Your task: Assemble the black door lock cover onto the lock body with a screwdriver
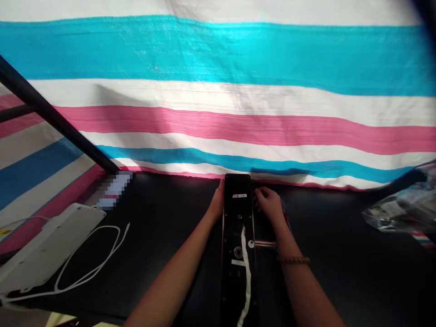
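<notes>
A long black panel-like device (235,231) lies lengthwise in front of me on the black table (160,204). It carries small white labels, screws, a round opening and a whitish strip (247,277) running down toward me. My left hand (217,200) is against the device's left edge near its far end, its fingers mostly hidden behind it. Just off the right edge, my right hand (269,203) has its fingers curled, and what they hold, if anything, is too small to make out. Thin wires (265,244) stretch from the device's right side toward my right wrist.
At the left lies a white power strip-like box (51,245) with a looped white cable (91,272). A clear plastic bag (402,206) sits at the right. Striped sheeting (218,127) rises behind the table, with a dark pole (68,125) slanting down at left.
</notes>
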`<state>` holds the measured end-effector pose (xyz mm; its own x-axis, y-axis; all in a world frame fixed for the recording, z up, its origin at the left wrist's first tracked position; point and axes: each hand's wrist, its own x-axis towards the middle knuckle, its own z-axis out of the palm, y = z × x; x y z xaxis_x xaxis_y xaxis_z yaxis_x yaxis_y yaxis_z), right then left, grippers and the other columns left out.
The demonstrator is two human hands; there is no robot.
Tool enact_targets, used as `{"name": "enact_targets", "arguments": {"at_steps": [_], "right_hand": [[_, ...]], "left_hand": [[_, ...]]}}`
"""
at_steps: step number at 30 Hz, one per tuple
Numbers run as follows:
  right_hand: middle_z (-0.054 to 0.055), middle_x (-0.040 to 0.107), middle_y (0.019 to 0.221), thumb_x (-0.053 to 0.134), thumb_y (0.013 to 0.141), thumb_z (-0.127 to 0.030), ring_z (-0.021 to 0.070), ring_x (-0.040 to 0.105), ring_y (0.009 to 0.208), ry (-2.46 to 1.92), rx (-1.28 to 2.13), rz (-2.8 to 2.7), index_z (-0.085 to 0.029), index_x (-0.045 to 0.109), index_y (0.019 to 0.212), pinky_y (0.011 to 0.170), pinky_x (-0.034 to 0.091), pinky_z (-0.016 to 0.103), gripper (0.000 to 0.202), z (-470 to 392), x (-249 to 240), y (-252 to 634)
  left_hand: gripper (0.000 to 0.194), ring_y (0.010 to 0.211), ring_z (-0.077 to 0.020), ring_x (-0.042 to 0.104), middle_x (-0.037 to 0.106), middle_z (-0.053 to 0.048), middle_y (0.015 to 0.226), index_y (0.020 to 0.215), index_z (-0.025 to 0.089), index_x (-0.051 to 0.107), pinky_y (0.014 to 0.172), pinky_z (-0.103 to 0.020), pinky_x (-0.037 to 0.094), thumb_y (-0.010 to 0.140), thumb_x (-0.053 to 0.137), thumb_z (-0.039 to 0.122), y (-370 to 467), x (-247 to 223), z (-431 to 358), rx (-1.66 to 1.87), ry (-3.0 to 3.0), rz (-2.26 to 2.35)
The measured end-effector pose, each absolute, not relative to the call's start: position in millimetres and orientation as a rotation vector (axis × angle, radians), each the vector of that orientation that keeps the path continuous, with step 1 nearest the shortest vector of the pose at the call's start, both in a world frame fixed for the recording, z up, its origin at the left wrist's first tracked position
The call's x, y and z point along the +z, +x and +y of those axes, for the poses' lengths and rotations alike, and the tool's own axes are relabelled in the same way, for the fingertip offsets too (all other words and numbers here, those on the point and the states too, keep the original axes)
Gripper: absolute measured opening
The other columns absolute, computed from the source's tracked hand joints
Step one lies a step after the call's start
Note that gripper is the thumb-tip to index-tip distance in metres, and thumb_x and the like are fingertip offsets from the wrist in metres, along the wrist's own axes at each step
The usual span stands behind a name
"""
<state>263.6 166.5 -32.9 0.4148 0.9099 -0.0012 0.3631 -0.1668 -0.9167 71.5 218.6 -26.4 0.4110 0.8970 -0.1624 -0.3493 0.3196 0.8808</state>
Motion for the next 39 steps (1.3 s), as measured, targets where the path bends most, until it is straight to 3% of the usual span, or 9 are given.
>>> {"name": "enact_targets", "arguments": {"at_steps": [5, 12, 23, 29, 36, 39], "right_hand": [[0.000, 0.063, 0.059, 0.055, 0.083, -0.049, 0.0118, 0.055, 0.035, -1.724, 0.735, -1.116, -0.020, 0.064, 0.077, 0.035, 0.038, 0.021, 0.031, 166, -33, 263], [0.000, 0.063, 0.057, 0.054, 0.084, -0.051, 0.0119, 0.054, 0.036, -1.730, 0.735, -1.132, -0.020, 0.064, 0.076, 0.035, 0.039, 0.021, 0.033, 167, -34, 265], [0.000, 0.064, 0.059, 0.055, 0.084, -0.049, 0.0110, 0.054, 0.035, -1.729, 0.761, -1.103, -0.019, 0.065, 0.077, 0.035, 0.039, 0.020, 0.032, 168, -36, 265], [-0.001, 0.064, 0.059, 0.055, 0.083, -0.049, 0.0107, 0.054, 0.035, -1.725, 0.762, -1.099, -0.019, 0.066, 0.080, 0.036, 0.039, 0.021, 0.033, 167, -34, 264], [-0.002, 0.063, 0.058, 0.054, 0.083, -0.049, 0.0110, 0.054, 0.036, -1.729, 0.756, -1.103, -0.020, 0.064, 0.076, 0.036, 0.039, 0.021, 0.031, 167, -34, 264], [-0.002, 0.064, 0.057, 0.055, 0.083, -0.050, 0.0116, 0.055, 0.035, -1.737, 0.745, -1.108, -0.021, 0.064, 0.075, 0.036, 0.039, 0.022, 0.031, 168, -35, 264]], "left_hand": [[0.077, 0.115, -0.0340, 0.067, 0.078, -0.010, 0.112, 0.122, 0.017, 0.073, 0.103, -0.043, 0.047, 0.085, 0.048, 0.080, 70, -22, 215, 0.918, 0.888, 0.690], [0.076, 0.101, -0.0346, 0.071, 0.079, -0.011, 0.098, 0.115, 0.015, 0.075, 0.086, -0.041, 0.054, 0.079, 0.058, 0.080, 68, -16, 206, 0.936, 0.844, 0.655], [0.065, 0.093, -0.0326, 0.073, 0.080, -0.010, 0.092, 0.108, 0.013, 0.077, 0.076, -0.036, 0.054, 0.079, 0.065, 0.070, 72, -9, 208, 0.926, 0.818, 0.671], [0.058, 0.087, -0.0277, 0.073, 0.079, -0.009, 0.089, 0.104, 0.012, 0.076, 0.080, -0.035, 0.052, 0.079, 0.068, 0.064, 78, -19, 219, 0.975, 0.814, 0.718], [0.046, 0.068, -0.0181, 0.065, 0.074, -0.005, 0.077, 0.087, 0.013, 0.074, 0.068, -0.029, 0.048, 0.082, 0.068, 0.058, 78, -29, 228, 1.017, 0.851, 0.801], [0.040, 0.068, -0.0163, 0.062, 0.071, -0.002, 0.076, 0.085, 0.015, 0.072, 0.067, -0.027, 0.046, 0.082, 0.069, 0.054, 77, -28, 227, 1.062, 0.882, 0.820]]}}
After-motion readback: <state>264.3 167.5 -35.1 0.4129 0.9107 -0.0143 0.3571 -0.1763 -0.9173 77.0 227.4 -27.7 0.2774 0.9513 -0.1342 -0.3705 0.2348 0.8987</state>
